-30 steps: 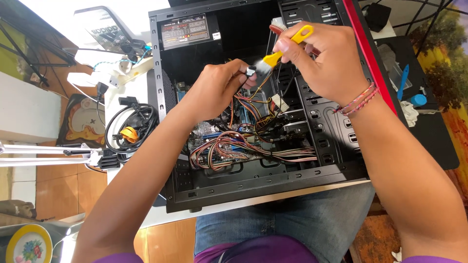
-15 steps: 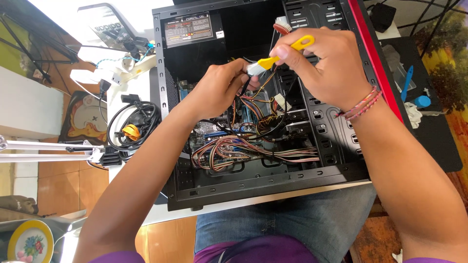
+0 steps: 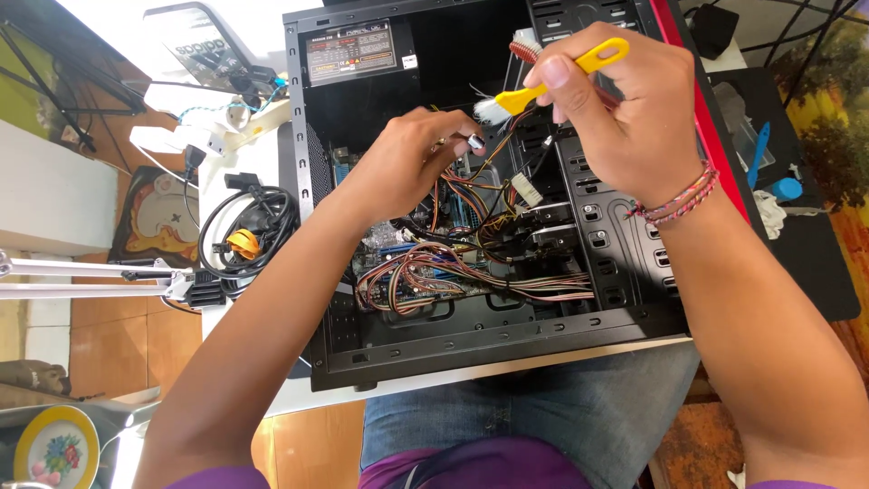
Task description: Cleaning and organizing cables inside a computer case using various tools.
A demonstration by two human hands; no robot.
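— Yellow plastic is what your right hand (image 3: 625,109) is clenched round: the yellow-handled brush (image 3: 543,83), its white bristles pointing toward your left hand. Half a second ago those bristles sat lower, nearer the cables; now you've lifted them a little.

— And my left?

— Your left hand (image 3: 403,167) is pinched on a small silver-tipped connector (image 3: 474,141), just below the bristles. It has barely shifted, so you're steadying the plug while the brush comes to it.

— What's around them?

— Under your left hand lies the bundle of coloured cables (image 3: 453,272) over the motherboard (image 3: 398,249), all inside the black computer case (image 3: 489,349). Beyond your fingers sits the power supply (image 3: 358,52). Past your left forearm, outside the case, a coiled black cord (image 3: 244,231) rests on the table.
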